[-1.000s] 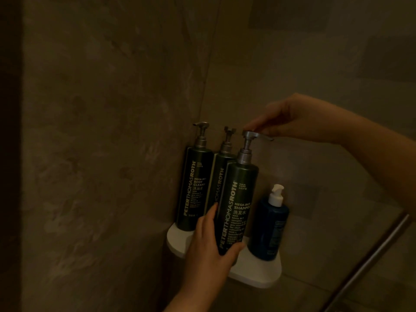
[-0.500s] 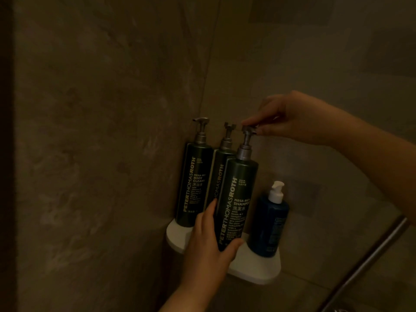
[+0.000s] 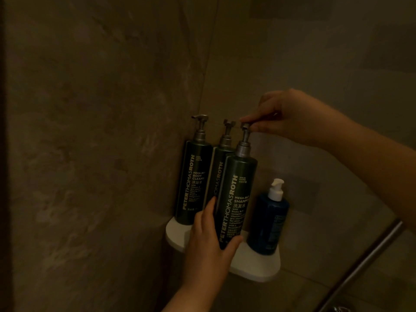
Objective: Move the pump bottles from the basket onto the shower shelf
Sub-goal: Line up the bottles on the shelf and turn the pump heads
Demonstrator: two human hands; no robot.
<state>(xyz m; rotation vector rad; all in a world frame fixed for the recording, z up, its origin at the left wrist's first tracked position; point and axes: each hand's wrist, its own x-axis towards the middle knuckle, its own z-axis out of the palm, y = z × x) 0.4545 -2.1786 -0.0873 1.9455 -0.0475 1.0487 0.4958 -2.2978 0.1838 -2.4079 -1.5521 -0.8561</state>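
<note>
Left hand: nearest the camera, coming up from below the shelf's front edge; fingers and thumb wrapped partway around the lower body of the shampoo bottle, holding it.
Shampoo bottle: a tall dark pump bottle standing at the front of the shower shelf, near the middle of its front edge; long axis close to upright, top leaning slightly to the right.
Right hand: reaches in from the right, above the shelf; fingertips closed in a pinch on the shampoo bottle's pump head.
Key relation: both hands are on the one bottle, left low on the body, right at the very top, so any turning or straightening runs about the bottle's upright axis.
Blue bottle: shorter, white pump, at the shelf's right end, just beside the shampoo bottle.
Body cleanser bottle: at the shelf's left end against the wall, upright.
Third dark bottle: in the back corner, between and behind the other two dark ones, partly hidden.
Basket: not in view.
Judgement: placing looks nearly done; the step in hand seems to be setting the pump's facing.
</note>
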